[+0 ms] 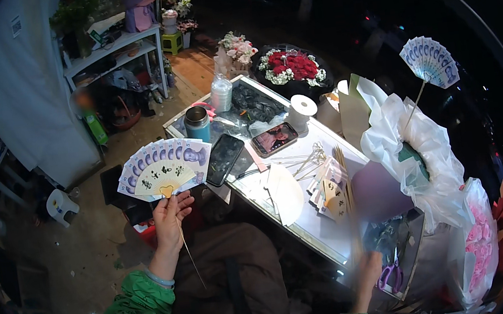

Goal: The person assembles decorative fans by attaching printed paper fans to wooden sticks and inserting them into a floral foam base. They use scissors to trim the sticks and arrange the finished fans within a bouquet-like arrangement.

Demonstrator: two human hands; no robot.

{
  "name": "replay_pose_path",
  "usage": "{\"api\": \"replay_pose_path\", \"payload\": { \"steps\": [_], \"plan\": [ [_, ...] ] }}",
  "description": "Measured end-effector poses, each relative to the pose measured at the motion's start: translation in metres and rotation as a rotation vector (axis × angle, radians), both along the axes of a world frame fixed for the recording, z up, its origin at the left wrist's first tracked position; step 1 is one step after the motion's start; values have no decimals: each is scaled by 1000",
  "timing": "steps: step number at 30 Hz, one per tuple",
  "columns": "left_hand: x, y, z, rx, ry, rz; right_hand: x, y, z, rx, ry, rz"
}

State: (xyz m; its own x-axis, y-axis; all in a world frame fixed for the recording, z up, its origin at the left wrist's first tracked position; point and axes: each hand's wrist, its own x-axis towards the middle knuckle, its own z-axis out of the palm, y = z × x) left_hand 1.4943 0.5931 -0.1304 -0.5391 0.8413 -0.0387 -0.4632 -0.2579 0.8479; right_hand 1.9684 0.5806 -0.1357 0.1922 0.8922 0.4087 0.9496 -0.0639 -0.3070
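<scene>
My left hand (168,222) pinches the thin stick (189,254) of a fan of purple-blue banknotes (159,153). A cream half-round card (156,177) with dark lettering and a gold heart (167,191) sits at the fan's base. Over the table's near right corner, my right hand (367,270) is smeared by motion; its fingers and anything in them cannot be made out. Purple-handled scissors (390,277) lie just right of it. Farther along the table are more cream lettered cards (333,200) beside a bundle of thin sticks (342,170).
The table (332,238) also carries a blue flask (197,125), two phones (225,158) (274,139), a white roll (303,107) and stacked cups (221,94). At right stands a white-wrapped bouquet (380,121) with another banknote fan (430,62) on a stick. Red roses (291,66) stand behind.
</scene>
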Motion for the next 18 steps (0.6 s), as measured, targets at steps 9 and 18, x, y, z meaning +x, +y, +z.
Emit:
{"api": "replay_pose_path", "payload": {
  "steps": [9,18],
  "plan": [
    [-2,-1,3,45,-2,31,-1,-10,8,146,184,31],
    [-1,-4,9,75,15,64,-40,-27,46,42,688,249]
  ]
}}
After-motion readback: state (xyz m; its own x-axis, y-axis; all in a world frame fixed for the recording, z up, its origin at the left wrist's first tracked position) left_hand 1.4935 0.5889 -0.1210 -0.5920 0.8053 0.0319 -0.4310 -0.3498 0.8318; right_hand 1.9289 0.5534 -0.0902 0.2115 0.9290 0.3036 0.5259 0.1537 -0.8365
